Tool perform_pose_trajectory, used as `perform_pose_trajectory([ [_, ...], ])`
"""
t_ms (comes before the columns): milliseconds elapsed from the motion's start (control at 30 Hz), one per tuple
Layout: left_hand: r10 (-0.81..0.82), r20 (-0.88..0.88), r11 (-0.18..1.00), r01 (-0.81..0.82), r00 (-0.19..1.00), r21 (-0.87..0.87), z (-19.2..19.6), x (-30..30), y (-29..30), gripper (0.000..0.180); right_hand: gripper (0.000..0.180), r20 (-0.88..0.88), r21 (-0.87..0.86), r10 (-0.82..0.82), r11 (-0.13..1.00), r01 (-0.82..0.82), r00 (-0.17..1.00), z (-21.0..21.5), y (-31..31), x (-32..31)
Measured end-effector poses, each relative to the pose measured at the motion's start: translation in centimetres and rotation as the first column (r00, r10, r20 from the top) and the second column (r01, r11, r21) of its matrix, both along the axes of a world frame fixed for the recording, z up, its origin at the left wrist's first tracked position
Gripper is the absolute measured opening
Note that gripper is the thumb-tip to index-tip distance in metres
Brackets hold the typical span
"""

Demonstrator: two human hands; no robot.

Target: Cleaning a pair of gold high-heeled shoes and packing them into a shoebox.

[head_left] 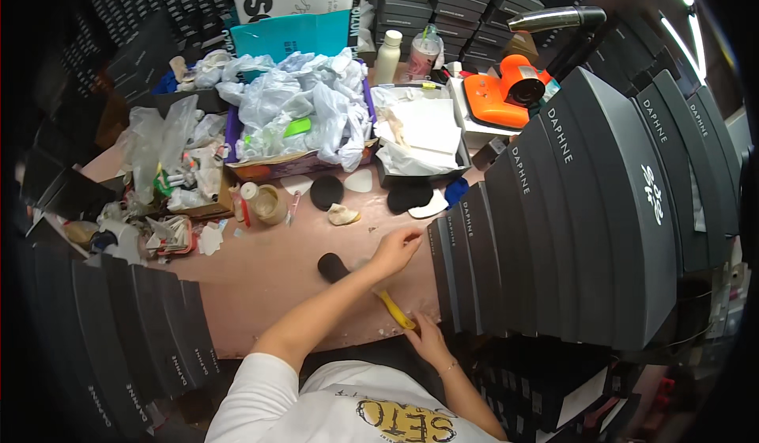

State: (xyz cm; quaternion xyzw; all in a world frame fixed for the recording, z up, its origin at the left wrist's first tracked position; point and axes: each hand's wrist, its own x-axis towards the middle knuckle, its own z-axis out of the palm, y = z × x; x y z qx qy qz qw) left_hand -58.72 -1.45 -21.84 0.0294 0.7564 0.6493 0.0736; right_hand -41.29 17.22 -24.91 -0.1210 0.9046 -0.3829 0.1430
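My left hand (pixel 398 250) is stretched across the pink table with its fingers curled closed, beside the stack of dark shoe boxes on the right. Whatever it may pinch is too small to make out. Lower down, my right hand (pixel 429 340) has its fingertips closed on the near end of a slim, curved yellow handle (pixel 395 310). My left forearm hides the handle's far end, so its kind does not show. A black oval pad (pixel 332 267) lies just left of that forearm. Beyond my hands are a crumpled pale wad (pixel 343 215) and a round black pad (pixel 326 194).
Tall shoe-box stacks (pixel 545 229) wall the right side; more boxes (pixel 142 324) stand lower left. At the back are a purple box (pixel 300 163) heaped with white wrapping, an open box of paper (pixel 423 174), a glue jar (pixel 269 206), an orange device (pixel 506 95) and bottles.
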Motion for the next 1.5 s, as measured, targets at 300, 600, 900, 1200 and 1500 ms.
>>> perform_pose_trajectory([
  [300, -0.543, -0.291, 0.766, 0.322, 0.788, -0.557, -9.1, -20.5, 11.0, 0.047, 0.049, 0.558, 0.232, -0.435, 0.900, 0.369, 0.707, 4.3, 1.0, 12.8],
  [600, -0.537, 0.076, 0.592, 0.439, 0.840, -0.676, -13.0, -22.1, 15.5, 0.034, 0.048, 0.516, 0.210, -0.521, 0.846, 0.490, 0.680, 5.9, 0.4, 13.3],
  [900, 0.045, -0.128, 0.897, 0.016, 0.991, 0.441, 13.1, -9.9, -1.5, 0.025, 0.029, 0.099, -0.374, -0.808, 0.510, 0.775, 0.580, 23.5, 11.2, 8.2],
  [1200, 0.298, -0.785, 0.940, -0.023, 0.543, 0.342, 27.8, -9.8, 7.9, 0.027, 0.026, -0.980, 0.001, -0.088, 0.898, 0.441, 0.180, 40.2, 13.7, -7.4],
  [1500, 0.403, -0.560, 0.771, 0.060, 0.724, 0.634, 24.2, 13.1, 18.5, 0.020, 0.020, -0.957, -0.215, -0.257, 0.939, 0.269, 0.133, 36.5, 16.7, -8.7],
])
